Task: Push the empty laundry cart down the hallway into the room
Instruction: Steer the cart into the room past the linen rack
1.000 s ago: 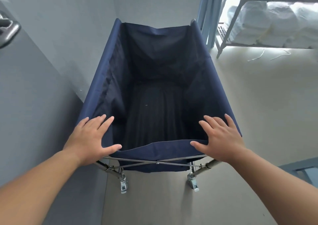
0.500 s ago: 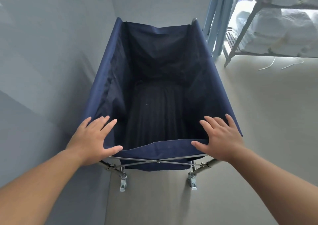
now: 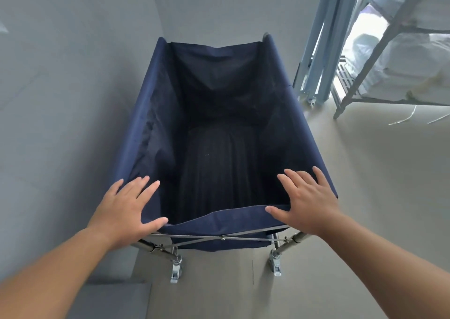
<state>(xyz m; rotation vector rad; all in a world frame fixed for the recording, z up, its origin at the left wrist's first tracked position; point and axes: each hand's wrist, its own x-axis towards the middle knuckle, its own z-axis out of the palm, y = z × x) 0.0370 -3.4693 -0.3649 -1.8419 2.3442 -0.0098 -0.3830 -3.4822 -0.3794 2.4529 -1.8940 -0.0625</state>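
Hiding cart (image 3: 136, 133) corners: left hand (image 3: 125, 212), right hand (image 3: 308, 204)

Both forearms are bare to the frame's lower edge, with no sleeve showing. The left hand (image 3: 124, 209) and right hand (image 3: 308, 204) wear nothing; fingers (image 3: 295, 175) short-nailed.

No readable text, label, brand, number or sign anywhere in view.
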